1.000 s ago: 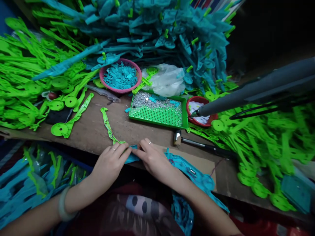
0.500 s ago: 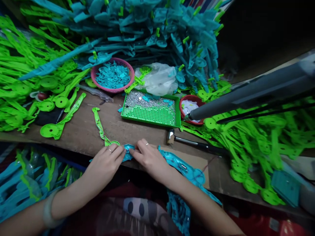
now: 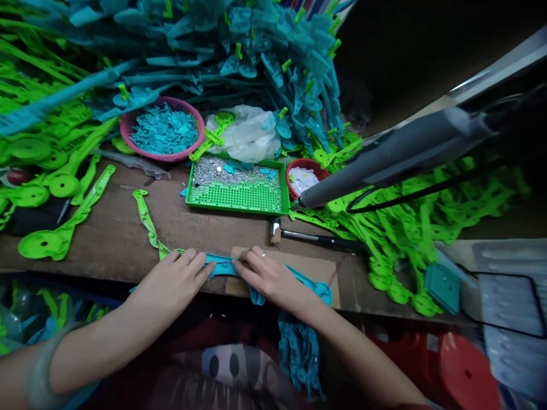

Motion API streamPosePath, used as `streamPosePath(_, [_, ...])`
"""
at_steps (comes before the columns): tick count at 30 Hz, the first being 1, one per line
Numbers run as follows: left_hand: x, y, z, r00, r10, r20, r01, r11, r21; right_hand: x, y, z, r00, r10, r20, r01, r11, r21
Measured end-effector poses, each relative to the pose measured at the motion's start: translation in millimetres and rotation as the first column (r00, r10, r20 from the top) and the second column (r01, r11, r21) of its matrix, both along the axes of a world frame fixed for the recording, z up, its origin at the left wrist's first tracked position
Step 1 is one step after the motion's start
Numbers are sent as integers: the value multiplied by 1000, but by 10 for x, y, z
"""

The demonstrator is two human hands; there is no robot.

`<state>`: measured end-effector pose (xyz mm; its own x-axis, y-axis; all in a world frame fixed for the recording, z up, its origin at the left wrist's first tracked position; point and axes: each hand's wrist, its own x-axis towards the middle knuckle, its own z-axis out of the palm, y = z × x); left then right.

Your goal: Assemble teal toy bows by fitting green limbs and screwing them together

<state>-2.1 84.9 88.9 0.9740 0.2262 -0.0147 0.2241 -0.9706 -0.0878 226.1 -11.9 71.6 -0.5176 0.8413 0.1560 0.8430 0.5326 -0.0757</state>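
A long blue plastic shell piece [image 3: 223, 266] lies across the bench's front edge, with a thin dark red wire along it. My left hand [image 3: 173, 285] grips its left part, fingers closed and bent over it. My right hand [image 3: 267, 278] is closed on the middle of the same piece, thumb and fingertips pressing at the wire. The blue piece's rounded right end shows beyond my right wrist, over a sheet of cardboard [image 3: 310, 266]. Just past my left fingers lies a light green plastic half [image 3: 147, 221] with wire running along it. My palms hide part of the blue piece.
A green perforated tray [image 3: 235, 196] holds small metal bits. Behind are a pink basket [image 3: 200, 128] of blue pieces and a red bowl [image 3: 293, 188]. A hammer [image 3: 316, 236] lies at right under a grey powered driver [image 3: 384, 156]. Heaped green and blue parts surround the bench.
The view has swung right. The blue piece between my hands now shows a smoother, straighter stretch with the wire along it, and its right end sits differently on the cardboard.
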Motion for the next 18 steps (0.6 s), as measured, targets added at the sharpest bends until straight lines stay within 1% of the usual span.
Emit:
streamPosePath(3, [49,19,-2,999,-14,-50,14,1000,-6,-27,15,-9,999,10,40,-12,998,65])
streamPosePath(7, [100,74,3,992,-15,-126,8,998,-54,-32,-2,-33,997,49,53,-55,992,116])
streamPosePath(9, [139,113,24,986,-24,-163,8,995,-99,-37,-11,-43,996,62,64,-67,995,80])
streamPosePath(11, [173,143,38,980,-60,-192,28,985,-169,-53,0,-42,996,52,70,-52,999,3])
streamPosePath(13, [184,144,27,976,-94,-196,52,977,-209,-84,27,-27,996,26,80,-20,997,-76])
streamPosePath(14, [177,128,7,977,-104,-185,66,977,-202,-104,41,-13,996,14,90,-5,994,-105])
streamPosePath(16, [140,72,-57,982,-115,-149,93,985,-146,-143,56,32,995,2,101,13,990,-143])
streamPosePath(18, [93,25,-154,985,-122,-124,112,990,-83,-139,42,100,996,30,85,-18,990,-141])
